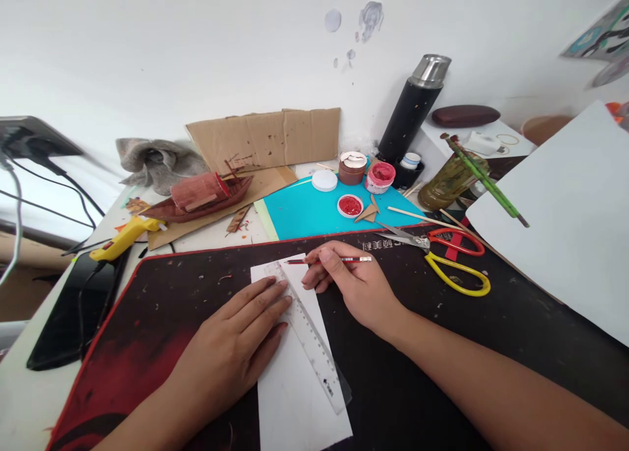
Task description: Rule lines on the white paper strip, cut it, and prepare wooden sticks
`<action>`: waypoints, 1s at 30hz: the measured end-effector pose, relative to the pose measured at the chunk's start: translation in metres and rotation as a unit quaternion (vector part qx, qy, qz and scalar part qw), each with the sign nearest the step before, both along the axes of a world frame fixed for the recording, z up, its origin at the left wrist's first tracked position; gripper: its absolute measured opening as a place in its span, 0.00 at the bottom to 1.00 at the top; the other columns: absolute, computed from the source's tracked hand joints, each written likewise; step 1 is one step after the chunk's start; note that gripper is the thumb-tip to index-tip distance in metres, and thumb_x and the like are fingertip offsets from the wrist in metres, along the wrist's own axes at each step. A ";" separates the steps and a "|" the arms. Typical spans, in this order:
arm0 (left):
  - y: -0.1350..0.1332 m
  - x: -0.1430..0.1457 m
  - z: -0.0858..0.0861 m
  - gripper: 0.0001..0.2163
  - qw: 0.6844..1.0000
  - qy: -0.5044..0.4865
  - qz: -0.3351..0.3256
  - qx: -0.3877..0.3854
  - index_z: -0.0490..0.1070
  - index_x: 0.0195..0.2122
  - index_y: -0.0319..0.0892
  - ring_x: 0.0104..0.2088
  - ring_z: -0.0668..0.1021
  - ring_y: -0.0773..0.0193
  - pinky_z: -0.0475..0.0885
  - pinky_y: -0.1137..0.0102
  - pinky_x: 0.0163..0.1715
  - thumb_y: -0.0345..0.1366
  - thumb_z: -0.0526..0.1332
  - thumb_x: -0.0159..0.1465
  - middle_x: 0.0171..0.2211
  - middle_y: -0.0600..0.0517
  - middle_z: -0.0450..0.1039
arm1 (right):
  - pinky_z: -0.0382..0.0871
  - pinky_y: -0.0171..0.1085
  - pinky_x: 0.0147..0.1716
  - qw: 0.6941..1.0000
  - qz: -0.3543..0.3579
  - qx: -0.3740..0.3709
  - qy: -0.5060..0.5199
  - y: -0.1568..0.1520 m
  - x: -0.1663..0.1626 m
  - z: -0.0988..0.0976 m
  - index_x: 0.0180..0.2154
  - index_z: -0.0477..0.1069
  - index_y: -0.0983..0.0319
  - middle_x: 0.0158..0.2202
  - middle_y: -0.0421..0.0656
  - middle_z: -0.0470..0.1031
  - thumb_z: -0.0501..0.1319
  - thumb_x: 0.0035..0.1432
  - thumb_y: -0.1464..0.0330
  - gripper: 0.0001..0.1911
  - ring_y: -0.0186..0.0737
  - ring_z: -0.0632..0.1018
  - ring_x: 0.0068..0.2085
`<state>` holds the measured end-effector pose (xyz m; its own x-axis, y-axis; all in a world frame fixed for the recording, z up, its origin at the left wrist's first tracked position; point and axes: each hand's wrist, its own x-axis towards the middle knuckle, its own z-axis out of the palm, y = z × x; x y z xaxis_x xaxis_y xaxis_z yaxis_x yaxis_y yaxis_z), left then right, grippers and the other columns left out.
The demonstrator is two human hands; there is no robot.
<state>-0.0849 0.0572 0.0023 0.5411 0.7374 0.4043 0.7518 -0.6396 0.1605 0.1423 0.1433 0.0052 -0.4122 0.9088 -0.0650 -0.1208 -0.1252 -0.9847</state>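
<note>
At the left, a yellow glue gun (128,237) is seen near the side of the bench (29,402), and beyond it a reddish-brown model boat (199,198) is set on flat cardboard (268,183). On the dark mat (162,307), a clear ruler (314,352) is pressed against white paper (285,402) by the left hand (236,336), whose grip is unclosed, fingers stretched out flat. Just right, a pencil (356,259) is clamped in the grip of the right hand (354,284), its tip pointed leftward near the ruler's upper end; whether the paper is touched cannot be told. Behind, opened paint pots are stood on a blue sheet (304,212); farther right, scissors (426,242) are laid with blades parted.
</note>
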 end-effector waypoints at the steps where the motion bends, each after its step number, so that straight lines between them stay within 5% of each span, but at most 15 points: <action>1: 0.000 0.000 0.000 0.16 1.000 -0.001 -0.001 -0.002 0.76 0.62 0.38 0.65 0.79 0.52 0.76 0.58 0.67 0.31 0.60 0.75 0.62 0.44 0.80 | 0.78 0.37 0.33 1.000 0.000 0.001 -0.001 0.000 0.000 0.000 0.42 0.79 0.61 0.33 0.45 0.84 0.62 0.70 0.43 0.28 0.40 0.85 0.34; 30: 0.001 0.000 0.001 0.15 1.000 0.014 -0.002 0.005 0.76 0.61 0.38 0.65 0.79 0.53 0.76 0.58 0.65 0.32 0.59 0.76 0.63 0.45 0.80 | 0.77 0.36 0.33 1.000 0.002 -0.004 0.005 0.000 0.000 -0.002 0.42 0.79 0.61 0.33 0.45 0.84 0.62 0.70 0.43 0.27 0.39 0.85 0.34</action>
<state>-0.0850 0.0578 0.0035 0.5553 0.7309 0.3969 0.7532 -0.6442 0.1326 0.1427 0.1431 0.0036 -0.4173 0.9062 -0.0687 -0.1306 -0.1346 -0.9823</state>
